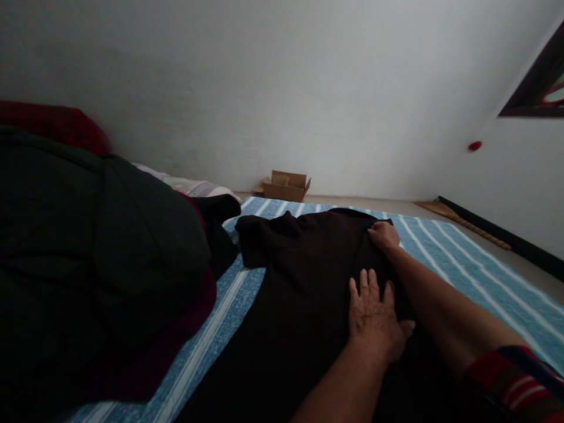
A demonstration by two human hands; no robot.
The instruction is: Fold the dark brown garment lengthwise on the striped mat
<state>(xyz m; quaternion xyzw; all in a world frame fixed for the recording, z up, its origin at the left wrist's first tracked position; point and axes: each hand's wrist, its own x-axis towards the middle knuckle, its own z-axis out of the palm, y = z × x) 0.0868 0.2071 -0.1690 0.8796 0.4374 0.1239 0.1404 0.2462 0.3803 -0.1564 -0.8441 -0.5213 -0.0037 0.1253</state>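
Note:
A dark shirt [304, 294] is spread over the blue striped bedsheet [238, 299]; a short sleeve sticks out at its far left. My left hand [373, 311] lies flat on the cloth with the fingers spread. Farther out, my right hand [385, 236] is closed on the shirt close to its upper right edge, the fingers bunched against the fabric. The near part of the shirt is in deep shadow, and its lower end runs out of view.
On the left rises a pile of dark green clothing [145, 229] with a maroon cloth [194, 317] under it. Red bedding [53, 123] lies behind. A cardboard box [285, 187] stands by the wall beyond the bed. A rolled mat [467, 223] rests at the right wall.

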